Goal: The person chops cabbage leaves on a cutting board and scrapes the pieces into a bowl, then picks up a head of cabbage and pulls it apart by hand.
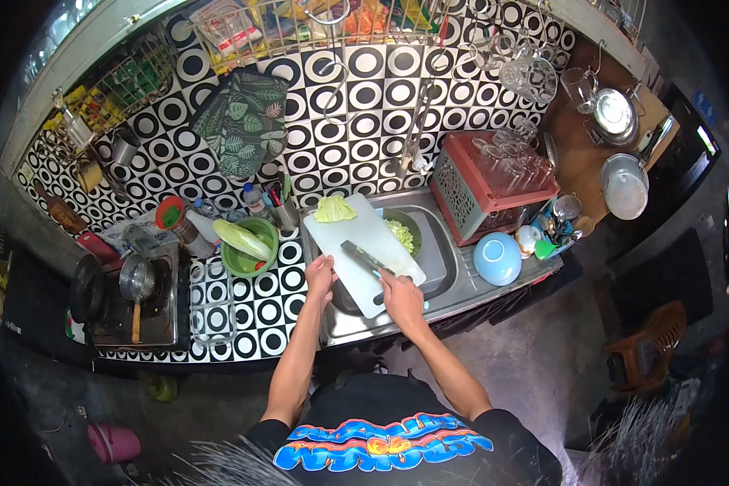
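A white cutting board (340,236) lies tilted across the metal sink (439,212). My right hand (402,298) is closed round the handle of a knife (366,257), whose blade rests over the board. My left hand (321,278) grips the board's left edge. On the upper part of the board lies a piece of cabbage leaf (334,209). Partly behind the board, a bowl of chopped cabbage (402,233) sits in the sink. Left of the board, a green basin (259,268) holds a whole cabbage (241,240) and something red.
A light blue bowl (496,259) stands right of the sink, near a red rack (482,190) with glasses. A gas stove (166,304) with a small pan (137,278) is at the left. Wire baskets hang above. An orange chair (646,344) stands at the right.
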Motion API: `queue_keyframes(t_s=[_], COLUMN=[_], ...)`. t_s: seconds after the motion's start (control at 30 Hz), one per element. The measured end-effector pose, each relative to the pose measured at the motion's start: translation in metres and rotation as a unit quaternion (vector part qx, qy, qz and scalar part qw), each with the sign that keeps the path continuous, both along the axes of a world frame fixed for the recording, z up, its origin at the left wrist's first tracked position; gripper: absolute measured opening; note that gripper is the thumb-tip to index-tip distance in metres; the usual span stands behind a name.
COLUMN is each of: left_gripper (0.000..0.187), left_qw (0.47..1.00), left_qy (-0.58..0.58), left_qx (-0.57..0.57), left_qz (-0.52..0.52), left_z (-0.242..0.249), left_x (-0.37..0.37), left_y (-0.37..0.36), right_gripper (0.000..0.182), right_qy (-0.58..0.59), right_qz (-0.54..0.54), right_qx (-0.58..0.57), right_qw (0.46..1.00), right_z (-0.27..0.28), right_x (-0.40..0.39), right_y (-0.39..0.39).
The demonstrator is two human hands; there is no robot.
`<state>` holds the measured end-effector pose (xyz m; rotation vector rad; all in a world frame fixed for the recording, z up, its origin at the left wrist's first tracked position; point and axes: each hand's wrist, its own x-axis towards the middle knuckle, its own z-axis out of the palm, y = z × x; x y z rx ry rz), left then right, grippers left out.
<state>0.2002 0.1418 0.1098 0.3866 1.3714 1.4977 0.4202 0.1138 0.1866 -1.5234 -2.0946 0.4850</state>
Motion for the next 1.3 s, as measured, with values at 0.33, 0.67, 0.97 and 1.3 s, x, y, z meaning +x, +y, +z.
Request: queue_keyframes(t_s=[0.33,0.67,0.97,1.3], left_gripper=[0.034,0.034,0.029,0.027], left_qw=[0.999,1.0,0.998,0.999], left_qy=[-0.032,-0.006,-0.043,-0.012], left_qx=[0.032,-0.003,0.037,-0.033], left_qz=[0.011,0.017,-0.009,0.011], left_z=[-0.018,-0.006,-0.014,-0.04], left_x=[-0.005,-0.009,-0.027,-0.098], left_y=[0.0,-0.021,-0.054,-0.167], right_gripper=[0.029,0.029,0.031,0.027], right_qy=[0.043,0.054,0.091,0.148], right_qz=[0.013,-0.085,-0.066,0.076], right_qx=[-0.008,-0.028,-0.015,-0.023], right_qw=[0.999,0.995,0.994,0.986], right_z=[-0.018,-0.04,-0.032,-0.051], right_x=[-0.01,0.035,0.032,-0.024], right_y=[-0.008,0.073,0.036,-0.03])
